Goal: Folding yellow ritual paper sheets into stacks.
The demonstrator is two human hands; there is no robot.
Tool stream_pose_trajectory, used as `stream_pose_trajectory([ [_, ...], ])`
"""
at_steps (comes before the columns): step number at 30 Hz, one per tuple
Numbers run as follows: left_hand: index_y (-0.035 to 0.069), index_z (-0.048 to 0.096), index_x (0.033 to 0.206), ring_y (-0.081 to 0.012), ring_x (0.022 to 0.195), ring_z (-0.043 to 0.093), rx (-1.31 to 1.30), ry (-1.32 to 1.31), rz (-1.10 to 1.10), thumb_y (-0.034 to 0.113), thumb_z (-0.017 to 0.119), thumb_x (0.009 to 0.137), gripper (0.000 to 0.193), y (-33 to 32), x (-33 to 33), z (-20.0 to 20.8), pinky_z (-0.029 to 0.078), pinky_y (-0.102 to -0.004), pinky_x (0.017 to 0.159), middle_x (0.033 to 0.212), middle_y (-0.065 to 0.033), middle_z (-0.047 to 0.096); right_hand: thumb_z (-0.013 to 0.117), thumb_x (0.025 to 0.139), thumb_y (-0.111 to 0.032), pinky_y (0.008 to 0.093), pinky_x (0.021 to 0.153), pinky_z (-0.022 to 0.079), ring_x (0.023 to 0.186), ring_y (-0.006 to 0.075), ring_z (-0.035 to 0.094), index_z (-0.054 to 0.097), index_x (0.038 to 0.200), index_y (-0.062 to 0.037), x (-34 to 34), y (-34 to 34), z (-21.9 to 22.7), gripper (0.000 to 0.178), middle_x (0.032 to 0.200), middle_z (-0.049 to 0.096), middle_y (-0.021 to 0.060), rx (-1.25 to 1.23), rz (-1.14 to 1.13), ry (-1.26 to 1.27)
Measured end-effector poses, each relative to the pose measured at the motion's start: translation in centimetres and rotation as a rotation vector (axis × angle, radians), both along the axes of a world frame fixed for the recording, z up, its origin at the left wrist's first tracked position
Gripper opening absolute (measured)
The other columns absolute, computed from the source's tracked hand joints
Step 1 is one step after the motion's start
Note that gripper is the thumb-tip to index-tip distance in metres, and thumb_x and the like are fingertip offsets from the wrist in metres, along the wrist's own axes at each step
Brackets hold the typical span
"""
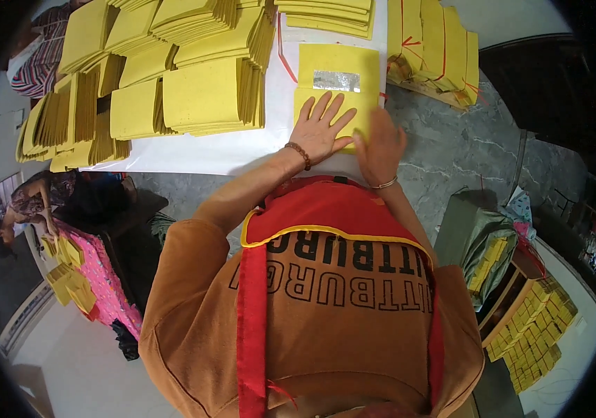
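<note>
A yellow paper sheet (336,59) with a silver foil rectangle (335,81) on it lies on the white-covered table in front of me. My left hand (322,132), a beaded bracelet at its wrist, rests flat on the sheet's near half with fingers spread. Beside it, at the sheet's right edge, is my right hand (379,150). Its fingertips are smeared by motion, but the thumb stands apart from the fingers and nothing shows in the grasp. Whether the right hand touches the paper I cannot tell.
Stacks of folded yellow paper (204,97) crowd the table's left side, with another pile (329,14) beyond the sheet. Red-tied yellow bundles (434,52) stand off its right edge. More yellow blocks (531,334) sit at lower right. Another person (26,202) works at a pink-covered table (96,272).
</note>
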State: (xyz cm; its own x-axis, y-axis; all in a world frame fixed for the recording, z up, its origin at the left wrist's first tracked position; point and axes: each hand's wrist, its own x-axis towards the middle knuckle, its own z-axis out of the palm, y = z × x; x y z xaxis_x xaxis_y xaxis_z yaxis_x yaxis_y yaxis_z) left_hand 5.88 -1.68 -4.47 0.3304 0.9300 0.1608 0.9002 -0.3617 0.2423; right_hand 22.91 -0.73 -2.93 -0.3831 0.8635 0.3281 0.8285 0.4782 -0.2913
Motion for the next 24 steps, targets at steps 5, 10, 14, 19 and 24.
stream_pose_trajectory([
  [5,0.016,0.043,0.129,-0.0319,0.129,0.027,0.023,-0.008,0.003,0.048,0.051,0.082,0.057,0.0,0.0,-0.2,0.02,-0.0508,0.103,0.14,-0.0119,0.032,0.039,0.09,-0.045,0.0661,0.098,0.01,0.132,0.0238,0.026,0.033,0.134,-0.007,-0.1,-0.9,-2.2,0.059,0.142,0.029,0.0094,-0.204,0.179,-0.114],
  [10,0.013,0.044,0.127,-0.0314,0.125,0.032,-0.018,-0.131,-0.082,0.043,0.059,0.077,0.06,-0.4,-1.0,1.1,0.024,-0.0482,0.101,0.134,-0.0126,0.038,0.033,0.093,-0.038,0.0654,0.099,0.011,0.133,0.0258,0.023,0.03,0.136,-0.006,0.1,-1.2,-2.5,0.054,0.144,0.025,0.0089,-0.273,0.194,-0.067],
  [14,0.009,0.044,0.125,-0.0301,0.117,0.037,0.018,-0.159,-0.149,0.042,0.063,0.073,0.064,-0.3,-1.3,0.8,0.029,-0.0446,0.096,0.126,-0.0125,0.042,0.033,0.095,-0.03,0.0553,0.101,0.022,0.128,0.0237,0.033,0.038,0.131,-0.0037,1.3,0.8,-3.9,0.045,0.139,0.035,0.009,-0.462,0.183,0.111],
  [19,0.002,0.046,0.123,-0.0298,0.109,0.045,0.08,0.093,-0.288,0.04,0.061,0.076,0.063,-0.2,-1.4,1.7,0.037,-0.0406,0.089,0.119,-0.0177,0.048,0.042,0.095,-0.03,0.0286,0.087,0.04,0.1,0.0115,0.053,0.058,0.113,-0.0027,2.0,3.0,-1.9,0.037,0.11,0.059,0.0035,-0.781,-0.26,1.003],
  [24,0.001,0.046,0.123,-0.0278,0.097,0.053,0.154,0.177,-0.267,0.029,0.061,0.077,0.056,-0.2,-0.5,1.5,0.045,-0.0358,0.079,0.108,-0.0184,0.054,0.052,0.09,-0.028,0.0234,0.069,0.043,0.078,0.0074,0.053,0.058,0.114,-0.0033,2.1,5.3,-1.6,0.035,0.097,0.062,0.0009,-0.983,-0.407,1.127],
])
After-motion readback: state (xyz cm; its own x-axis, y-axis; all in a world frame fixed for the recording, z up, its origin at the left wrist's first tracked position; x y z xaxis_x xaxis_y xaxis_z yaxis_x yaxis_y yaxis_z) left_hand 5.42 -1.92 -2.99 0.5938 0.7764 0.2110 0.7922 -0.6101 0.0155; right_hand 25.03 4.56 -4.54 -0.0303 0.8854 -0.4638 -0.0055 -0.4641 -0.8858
